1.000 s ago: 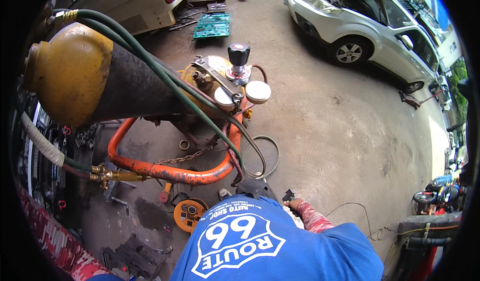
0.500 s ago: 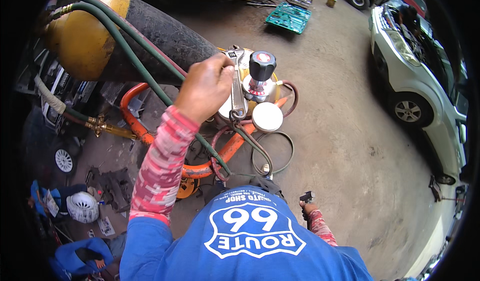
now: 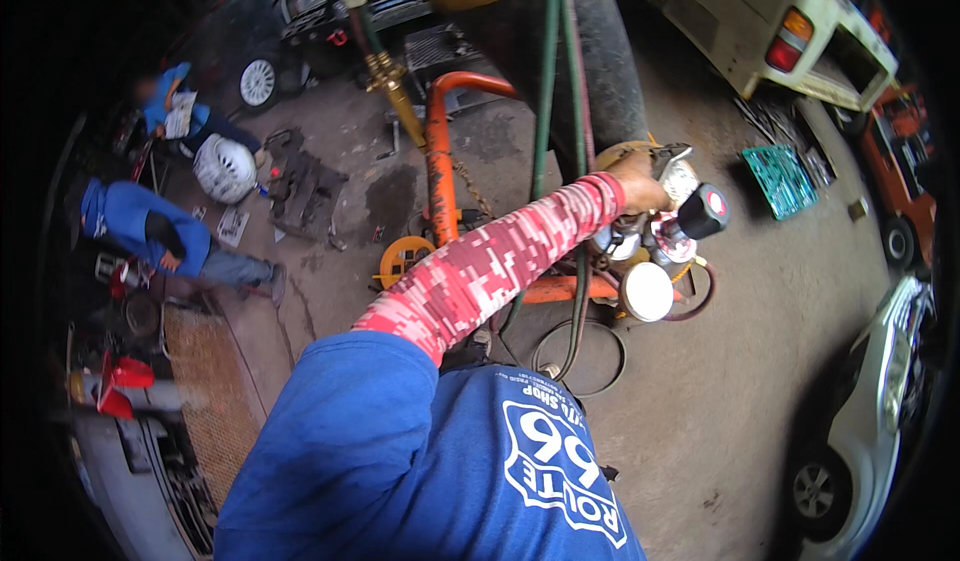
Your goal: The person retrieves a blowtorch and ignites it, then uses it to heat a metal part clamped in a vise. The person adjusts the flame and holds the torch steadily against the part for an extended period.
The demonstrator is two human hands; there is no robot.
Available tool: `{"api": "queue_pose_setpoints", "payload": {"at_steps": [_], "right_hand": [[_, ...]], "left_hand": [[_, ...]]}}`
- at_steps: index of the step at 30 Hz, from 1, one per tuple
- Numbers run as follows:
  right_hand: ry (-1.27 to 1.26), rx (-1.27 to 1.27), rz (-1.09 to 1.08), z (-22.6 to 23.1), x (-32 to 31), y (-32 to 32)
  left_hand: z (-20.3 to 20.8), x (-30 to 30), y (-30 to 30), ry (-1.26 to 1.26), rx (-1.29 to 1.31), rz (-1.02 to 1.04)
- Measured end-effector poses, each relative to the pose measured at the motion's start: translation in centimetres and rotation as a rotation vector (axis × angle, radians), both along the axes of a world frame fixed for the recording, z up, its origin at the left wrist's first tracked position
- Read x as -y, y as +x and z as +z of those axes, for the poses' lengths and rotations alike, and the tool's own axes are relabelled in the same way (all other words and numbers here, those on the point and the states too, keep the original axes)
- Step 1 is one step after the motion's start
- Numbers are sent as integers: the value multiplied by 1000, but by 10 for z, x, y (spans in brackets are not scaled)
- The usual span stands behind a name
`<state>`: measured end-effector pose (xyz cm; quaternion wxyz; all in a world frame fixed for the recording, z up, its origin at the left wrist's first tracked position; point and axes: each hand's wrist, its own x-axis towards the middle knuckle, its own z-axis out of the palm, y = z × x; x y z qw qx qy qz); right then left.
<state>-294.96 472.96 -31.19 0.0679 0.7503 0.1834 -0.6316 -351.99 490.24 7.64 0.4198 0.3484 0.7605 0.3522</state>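
My left hand [image 3: 640,179], at the end of a red camouflage sleeve, is closed at the top of a gas cylinder assembly. It grips an adjustable wrench [image 3: 672,153], whose metal head shows past the fingers; the handle is mostly hidden. Beside the hand is a regulator with a black knob [image 3: 704,211] and a round white-faced gauge [image 3: 647,292]. Green hoses [image 3: 546,101] run down past my forearm. A dark cylinder [image 3: 605,61] with a yellow end leans behind them. My right hand does not show; my blue shirt fills the bottom.
An orange tube frame [image 3: 440,161] stands around the cylinders, with a brass torch [image 3: 395,96] hanging near it. Two people in blue [image 3: 160,226] are at the left, by a wheel [image 3: 224,168]. A green tool tray [image 3: 779,182] lies far right, and a white car [image 3: 860,431] stands at right.
The view has swung left, so the cylinder, regulator and cars sit farther right. My left hand stays at the wrench. The right hand, earlier holding a small dark tool, has left view.
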Motion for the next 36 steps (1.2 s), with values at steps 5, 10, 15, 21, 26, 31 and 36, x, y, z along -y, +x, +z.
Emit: {"api": "queue_pose_setpoints", "payload": {"at_steps": [5, 10, 15, 21, 26, 31, 36], "right_hand": [[-26, -42, 164, -14, -38, -4], [12, -60, 198, -1, -58, -6], [50, -18, 207, 21, -92, -26], [94, 84, 212, 43, -121, -55], [44, 36, 257, 50, -110, -61], [58, 74, 390, 48, -92, -55], [94, 33, 440, 56, -92, -39]], "left_hand": [[-4, 43, -9, 616, -304, -42], [27, 127, 15, 515, 289, -32], [49, 176, 28, 501, 786, 12], [44, 170, 37, 437, 1000, 188], [42, 173, 36, 413, 1032, 149], [34, 174, 29, 401, 1058, 156], [27, 178, 15, 386, 1031, 68]]}}
